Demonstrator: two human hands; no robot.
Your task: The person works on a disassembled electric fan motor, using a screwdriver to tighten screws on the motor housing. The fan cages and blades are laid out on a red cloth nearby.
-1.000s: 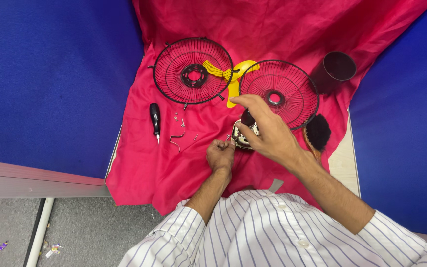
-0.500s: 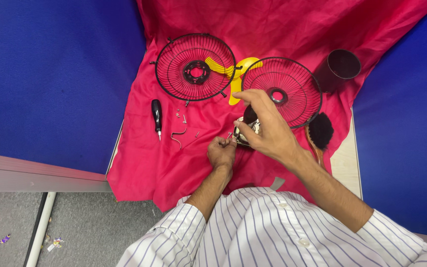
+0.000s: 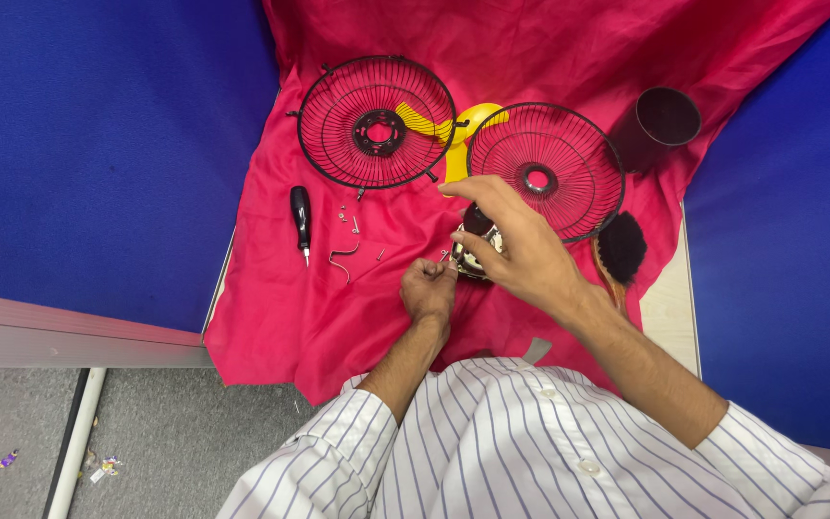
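Fan motor (image 3: pixel 473 252) sits on the red cloth (image 3: pixel 271 317) near the middle of the table, between my two hands and just near of the right-hand grille. My left hand (image 3: pixel 428 291) is curled closed at the motor's left side, fingertips pinched on something small I cannot make out. My right hand (image 3: pixel 516 245) arches over the motor from the right, fingers wrapped about its body and steadying it.

Judgement: the motor looks dense and rigid, metal with exposed parts; best held by the casing, not by any wiring or shaft. It should not slip on cloth.

Left of my hands lie loose screws (image 3: pixel 348 219), a bent wire clip (image 3: pixel 343 258) and a black-handled screwdriver (image 3: pixel 301 219). A black brush (image 3: pixel 620 247) lies to the right.

Farther off: two black wire grilles, left (image 3: pixel 377 120) and right (image 3: pixel 545 171), light and easily bent; a yellow fan blade (image 3: pixel 458 130) partly under them; a dark cylindrical cup (image 3: pixel 667 117) far right.
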